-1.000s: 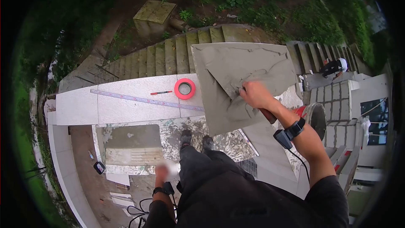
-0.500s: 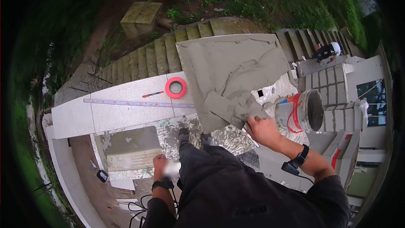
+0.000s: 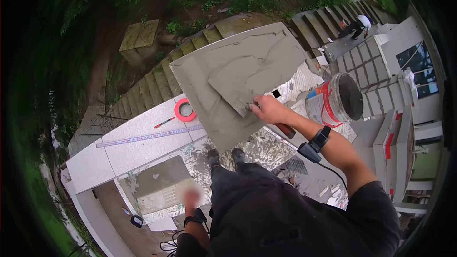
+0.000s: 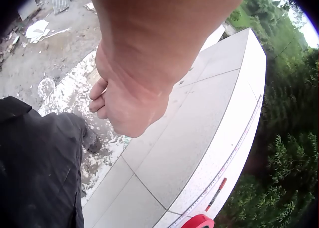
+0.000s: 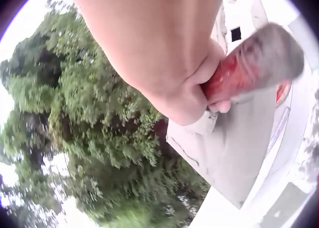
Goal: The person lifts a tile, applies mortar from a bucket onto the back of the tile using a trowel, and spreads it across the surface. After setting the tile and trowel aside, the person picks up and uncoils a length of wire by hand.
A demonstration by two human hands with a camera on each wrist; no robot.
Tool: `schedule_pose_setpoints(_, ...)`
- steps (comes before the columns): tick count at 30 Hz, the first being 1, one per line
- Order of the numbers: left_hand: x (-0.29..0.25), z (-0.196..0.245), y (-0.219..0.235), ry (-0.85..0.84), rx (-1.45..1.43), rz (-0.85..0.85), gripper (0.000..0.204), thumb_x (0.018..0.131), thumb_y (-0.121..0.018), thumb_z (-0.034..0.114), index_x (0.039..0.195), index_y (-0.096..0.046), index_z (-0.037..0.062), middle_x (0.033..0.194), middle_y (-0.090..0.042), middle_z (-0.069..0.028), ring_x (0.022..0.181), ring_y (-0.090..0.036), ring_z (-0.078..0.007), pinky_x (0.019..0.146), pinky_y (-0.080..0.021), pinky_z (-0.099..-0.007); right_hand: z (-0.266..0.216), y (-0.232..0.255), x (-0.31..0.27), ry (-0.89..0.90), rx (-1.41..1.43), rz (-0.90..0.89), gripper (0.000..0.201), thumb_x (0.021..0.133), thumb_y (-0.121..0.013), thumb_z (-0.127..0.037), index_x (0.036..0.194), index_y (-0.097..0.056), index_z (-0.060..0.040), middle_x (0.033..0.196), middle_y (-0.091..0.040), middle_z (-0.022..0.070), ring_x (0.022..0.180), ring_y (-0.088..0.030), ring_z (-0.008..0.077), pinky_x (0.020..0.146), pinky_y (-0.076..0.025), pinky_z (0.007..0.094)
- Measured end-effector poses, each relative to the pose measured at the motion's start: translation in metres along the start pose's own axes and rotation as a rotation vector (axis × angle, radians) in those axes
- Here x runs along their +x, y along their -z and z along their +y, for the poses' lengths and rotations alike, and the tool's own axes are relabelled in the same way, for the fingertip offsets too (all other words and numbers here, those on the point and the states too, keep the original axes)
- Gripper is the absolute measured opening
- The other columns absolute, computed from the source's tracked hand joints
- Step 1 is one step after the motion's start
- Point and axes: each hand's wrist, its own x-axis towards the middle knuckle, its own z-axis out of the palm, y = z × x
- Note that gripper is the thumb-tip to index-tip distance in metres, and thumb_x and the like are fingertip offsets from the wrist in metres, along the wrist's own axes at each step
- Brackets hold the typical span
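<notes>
My right hand (image 3: 271, 109) grips the handle of a trowel (image 3: 285, 131) over a large slab spread with wet grey mortar (image 3: 200, 76). The blade lies flat against the mortar and is largely coated by it. In the right wrist view, the worn red-and-grey trowel handle (image 5: 254, 63) sticks out past my curled fingers. My left hand (image 3: 192, 195), blurred in the head view, hangs low beside my leg. In the left wrist view that hand (image 4: 134, 108) has loosely curled fingers and holds nothing.
A mortar bucket (image 3: 331, 100) lies tilted right of the slab. Pink tape (image 3: 184, 109), a red marker (image 3: 164, 123) and a measuring tape strip (image 3: 147, 136) rest on the pale ledge. Beyond it, concrete steps (image 3: 152, 85) descend. Another person (image 3: 356, 27) bends at the far right.
The trowel swept toward the slab's near right edge, then back up and left over the mortar. The head view has tilted. My left hand stays low at my side.
</notes>
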Motion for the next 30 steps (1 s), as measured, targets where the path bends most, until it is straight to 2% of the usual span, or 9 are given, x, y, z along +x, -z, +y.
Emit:
schedule_pose_setpoints(4,0.001,0.009,-0.004,-0.049,-0.113,-0.025,0.015,0.095,-0.059,0.015,0.094,-0.062,0.0,0.069,-0.062,-0.008,0.056,-0.063,-0.0184,0.047,-0.048,-0.0286,0.009,0.038,-0.029,-0.326,-0.333,-0.004,0.031,0.093,-0.059,-0.025,0.094,-0.063,0.0046,0.078,-0.067,0.0293,0.078,-0.067,0.0477,0.073,-0.054,0.0552)
schedule_pose_setpoints(6,0.003,0.009,-0.006,-0.057,-0.129,-0.017,0.014,0.095,-0.06,0.015,0.094,-0.061,0.0009,0.069,-0.062,-0.0074,0.056,-0.062,-0.0178,0.047,-0.047,-0.0282,0.027,0.038,-0.051,-0.314,-0.319,0.003,0.03,0.093,-0.058,-0.025,0.095,-0.061,0.0043,0.075,-0.067,0.0267,0.076,-0.067,0.0468,0.072,-0.054,0.0552)
schedule_pose_setpoints(9,0.001,0.01,-0.011,-0.049,-0.087,-0.023,0.014,0.094,-0.061,0.015,0.097,-0.061,0.0013,0.07,-0.062,-0.0079,0.056,-0.063,-0.0185,0.048,-0.048,-0.0284,0.014,0.034,-0.094,-0.089,-0.061,-0.062,0.03,0.094,-0.057,-0.026,0.095,-0.059,0.0034,0.07,-0.066,0.025,0.069,-0.067,0.0451,0.064,-0.053,0.0558)
schedule_pose_setpoints(12,0.008,0.001,-0.013,-0.019,-0.068,-0.048,0.016,0.094,-0.06,0.015,0.099,-0.062,0.0005,0.071,-0.063,-0.0088,0.058,-0.065,-0.0197,0.049,-0.049,-0.0291,-0.01,0.05,-0.116,-0.109,-0.23,-0.204,0.031,0.095,-0.057,-0.028,0.094,-0.059,0.0029,0.068,-0.064,0.0259,0.068,-0.066,0.0454,0.064,-0.053,0.0558)
schedule_pose_setpoints(15,0.009,-0.001,-0.014,-0.03,-0.039,-0.068,0.017,0.095,-0.06,0.016,0.1,-0.064,0.0,0.073,-0.065,-0.009,0.06,-0.066,-0.0195,0.05,-0.051,-0.0297,-0.001,0.05,-0.129,-0.382,-0.297,-0.032,0.028,0.094,-0.061,-0.025,0.09,-0.06,0.0029,0.068,-0.062,0.0272,0.068,-0.063,0.0481,0.067,-0.05,0.0558)
schedule_pose_setpoints(18,0.002,0.007,-0.02,-0.045,0.012,-0.053,0.018,0.096,-0.059,0.017,0.099,-0.064,0.0004,0.073,-0.065,-0.0083,0.06,-0.065,-0.0183,0.05,-0.05,-0.0296,0.009,0.042,-0.148,-0.182,-0.05,-0.08,0.026,0.093,-0.062,-0.023,0.089,-0.062,0.0034,0.068,-0.062,0.0268,0.067,-0.062,0.0484,0.066,-0.049,0.0562)
schedule_pose_setpoints(22,0.003,0.015,-0.021,-0.07,0.057,-0.051,0.018,0.097,-0.059,0.018,0.099,-0.064,0.0007,0.075,-0.065,-0.0075,0.061,-0.064,-0.0168,0.052,-0.05,-0.029,-0.028,0.048,-0.154,-0.205,0.042,-0.108,0.027,0.093,-0.062,-0.023,0.088,-0.063,0.0037,0.067,-0.062,0.0265,0.066,-0.061,0.0485,0.065,-0.049,0.0553)
schedule_pose_setpoints(27,-0.002,0.021,-0.022,-0.075,0.075,-0.045,0.019,0.097,-0.059,0.017,0.098,-0.066,-0.0007,0.075,-0.065,-0.0071,0.062,-0.064,-0.0156,0.053,-0.05,-0.0285,-0.063,0.023,-0.152,-0.073,-0.259,-0.188,0.023,0.095,-0.059,-0.022,0.092,-0.057,0.0013,0.071,-0.065,0.0235,0.063,-0.065,0.0426,0.06,-0.052,0.0507)
schedule_pose_setpoints(30,-0.004,0.028,-0.022,-0.081,0.062,-0.047,0.02,0.096,-0.06,0.016,0.097,-0.067,-0.0019,0.074,-0.065,-0.007,0.061,-0.062,-0.015,0.054,-0.049,-0.0282,-0.042,0.014,-0.159,-0.045,-0.462,-0.228,0.017,0.096,-0.054,-0.019,0.096,-0.053,-0.0013,0.078,-0.067,0.0193,0.061,-0.067,0.0369,0.056,-0.054,0.0465)
